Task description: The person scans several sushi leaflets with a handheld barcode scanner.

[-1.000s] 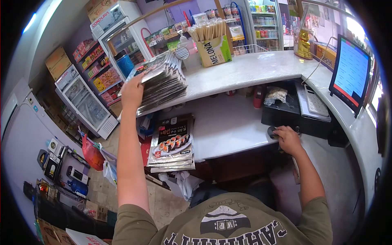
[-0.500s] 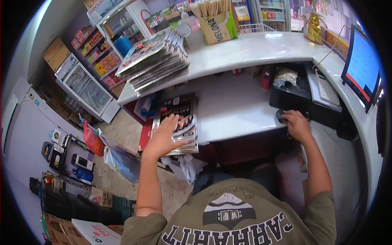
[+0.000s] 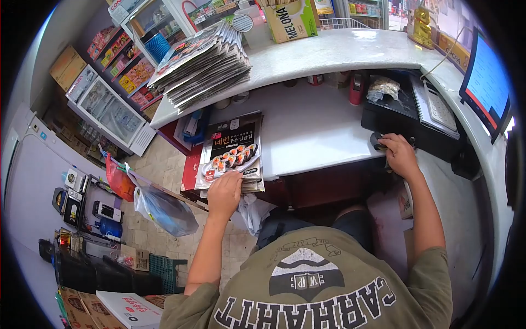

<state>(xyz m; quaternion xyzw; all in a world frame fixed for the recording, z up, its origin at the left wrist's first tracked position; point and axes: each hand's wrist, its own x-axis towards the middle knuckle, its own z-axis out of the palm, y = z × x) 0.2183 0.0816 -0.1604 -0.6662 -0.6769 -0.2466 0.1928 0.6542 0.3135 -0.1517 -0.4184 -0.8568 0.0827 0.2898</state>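
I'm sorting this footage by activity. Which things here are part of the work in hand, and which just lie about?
In hand:
left hand gripping the flat black seaweed packets on the lower white counter
fanned stack of like packets above
right hand at the black till drawer

Lying about:
green Melona box
blue-screen monitor
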